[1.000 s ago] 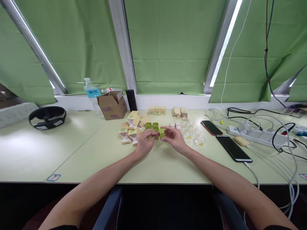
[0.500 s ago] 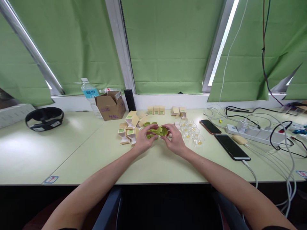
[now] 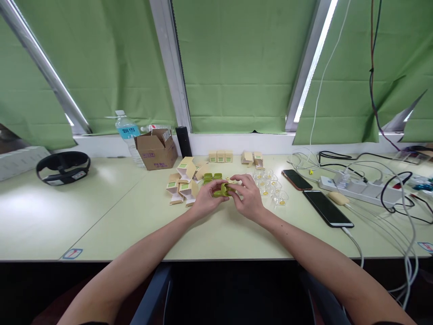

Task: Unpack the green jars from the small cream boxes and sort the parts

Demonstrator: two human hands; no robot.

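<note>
Head view, and we begin on the left, where a black headset (image 3: 63,169) sits on the pale table (image 3: 111,230). Moving along, we pass a plastic bottle (image 3: 128,131) standing behind an open cardboard box (image 3: 157,156), then a cluster of opened small cartons (image 3: 182,184). Now the action: our left hand (image 3: 207,198) has its fingers curled round an open green case (image 3: 220,192), thumb below, near the middle of the table, with more green cases (image 3: 217,176) just beyond. Farther back, three closed cartons (image 3: 220,156) line up. Our right hand (image 3: 248,198) bends its fingers close together at the case's right side; whether they grip it, we cannot tell. Beside that hand lie clear plastic trays (image 3: 273,185), then two phones (image 3: 328,208), and finally a white power strip (image 3: 358,188) amid tangled cables.
</note>
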